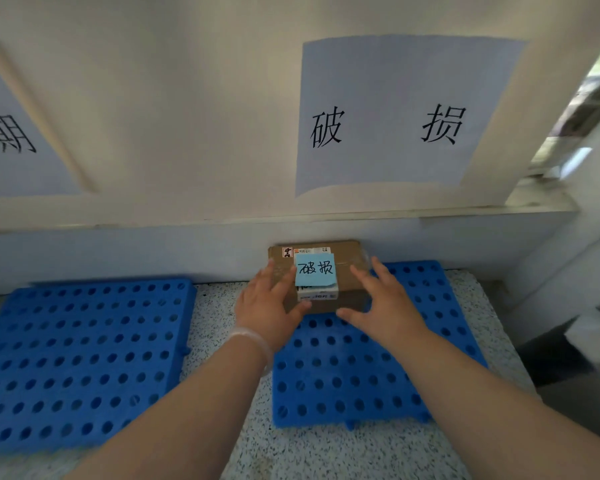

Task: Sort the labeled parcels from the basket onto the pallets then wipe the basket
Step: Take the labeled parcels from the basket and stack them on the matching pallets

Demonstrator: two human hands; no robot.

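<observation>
Left hand point(267, 306), fingers extended, rests on the left side of the parcel point(349, 252). Right hand point(378, 306), fingers spread, lies just beside its right edge. Neither grips. The parcel, with blue note point(315, 270), sits at the far corner of the right pallet point(343, 375), under the matching wall sign point(395, 116). This placement appears done; the basket is unseen, and wiping presumably remains.

cardboard parcel point(321, 275), perforated plastic pallet point(361, 368), speckled floor point(229, 441)

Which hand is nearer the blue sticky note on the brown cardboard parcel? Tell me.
Left. The left hand rests on the parcel, a finger beside the note; the right hand is at the parcel's right side, farther off.
</observation>
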